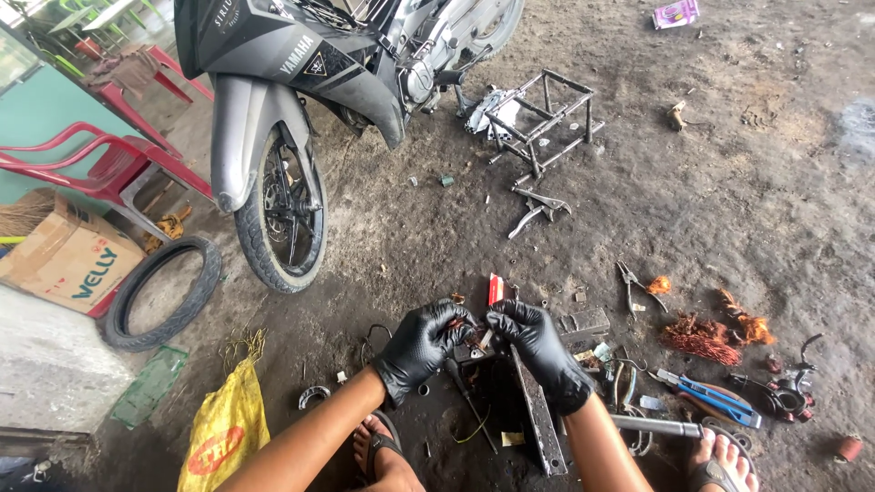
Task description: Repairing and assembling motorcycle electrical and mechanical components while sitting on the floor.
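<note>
Below, left to right, seen from the head camera:
Left hand: black-gloved, fingers curled and pinching a small part wound with copper wire.
Small part: held between both hands just above the ground, touching both sets of fingertips; neither hand is clearly nearer.
Right hand: black-gloved, fingers closed on the same part from the other side.
Metal bar: flat, lying under the hands, its long axis running toward the person.
Copper wire pile: on the ground, well off to the right.
Blue-handled pliers: beside it.
</note>
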